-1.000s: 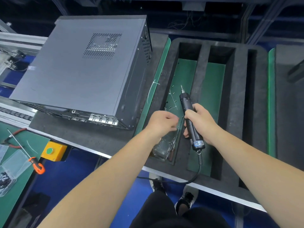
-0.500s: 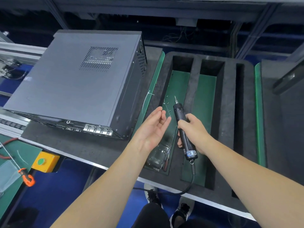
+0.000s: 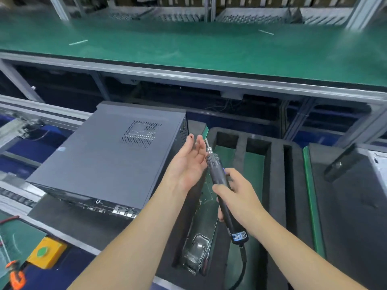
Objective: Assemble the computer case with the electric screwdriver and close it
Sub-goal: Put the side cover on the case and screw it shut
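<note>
Screwdriver grip first: my right hand is wrapped round the middle of the electric screwdriver, fingers curled on the barrel, bit pointing up and away from me, cord hanging off the back end below my wrist. I hold it tilted like that so the tip sits right by my left hand, which is flat open, palm up, fingers straight, gripping nothing. Guessing I'm about to feed a screw onto the bit, though I can't make one out on my palm. Just left of that open hand is the computer case, lying on its side, dark grey, vent grille facing up, side panel already on, ports facing me.
</note>
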{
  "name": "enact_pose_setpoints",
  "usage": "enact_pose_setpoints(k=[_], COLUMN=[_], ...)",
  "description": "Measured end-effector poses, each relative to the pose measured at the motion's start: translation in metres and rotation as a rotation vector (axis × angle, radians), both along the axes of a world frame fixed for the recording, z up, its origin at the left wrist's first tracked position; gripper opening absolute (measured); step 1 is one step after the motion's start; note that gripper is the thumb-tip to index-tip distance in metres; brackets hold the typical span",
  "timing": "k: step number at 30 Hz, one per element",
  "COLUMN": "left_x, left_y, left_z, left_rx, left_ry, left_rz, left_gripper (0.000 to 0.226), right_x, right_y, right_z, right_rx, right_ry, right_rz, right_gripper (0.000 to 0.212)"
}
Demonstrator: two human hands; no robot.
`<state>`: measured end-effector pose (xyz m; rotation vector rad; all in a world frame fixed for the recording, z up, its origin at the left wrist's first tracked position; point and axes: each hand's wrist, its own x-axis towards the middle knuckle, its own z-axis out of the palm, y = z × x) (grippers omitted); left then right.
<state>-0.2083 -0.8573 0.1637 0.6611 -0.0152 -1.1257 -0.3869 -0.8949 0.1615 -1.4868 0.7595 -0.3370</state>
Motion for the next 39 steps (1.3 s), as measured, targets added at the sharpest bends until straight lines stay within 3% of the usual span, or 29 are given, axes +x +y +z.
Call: enact_pose_setpoints(k=[4, 18, 28, 39], left_x=[0.003, 0.019, 0.021, 0.038], left_y=[0.001, 0.022, 0.063, 0.165], left_z=[0.016, 0.03, 0.054, 0.075], left_rx=[-0.092, -0.073, 0.047, 0.161], left_ry=[-0.034, -0.236, -0.329, -0.328], left_rz=[-0.033, -0.025, 0.17, 0.43], left_gripper=[0.011, 0.017, 0.012, 0.018], right_x=[0.003, 0.017, 0.041, 0.081], right_y=[0.005, 0.013, 0.035, 0.121], right_z=[0.017, 0.026, 0.03, 0.046], right_rx=[-0.062, -0.13, -0.287, -0.339], right_ry=[-0.023, 0.011, 0.045, -0.016], right_rz=[0.059, 0.094, 0.175, 0.33], right_gripper=[0.022, 0.023, 0.033, 0.024])
